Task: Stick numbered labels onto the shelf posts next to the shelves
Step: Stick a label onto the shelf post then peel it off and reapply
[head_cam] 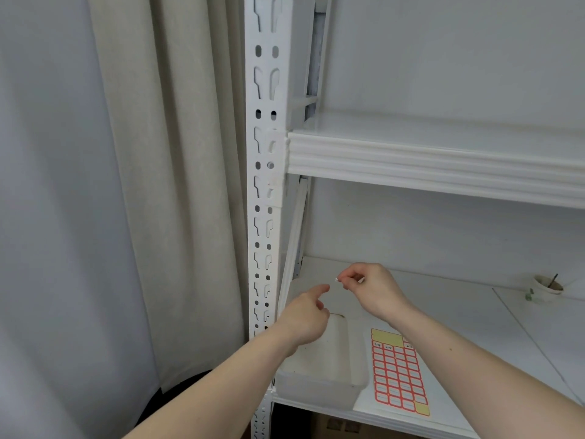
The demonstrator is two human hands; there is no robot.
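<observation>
A white slotted shelf post (264, 185) runs top to bottom left of centre. A sheet of red-bordered labels (397, 375) lies flat on the lower shelf (459, 315), with a few handwritten numbers in its top row. My right hand (370, 289) is raised above that shelf and pinches a small white label (336, 280) between thumb and forefinger. My left hand (305, 315) hovers just left of it, forefinger stretched toward the label, the other fingers loosely curled and holding nothing. Both hands are a short way right of the post.
A clear plastic tray (319, 369) sits on the lower shelf under my left hand. The upper shelf's ribbed front beam (437, 166) crosses at mid-height. A small cup (546, 288) with a stick stands at the far right. Beige curtains (126, 185) hang left of the post.
</observation>
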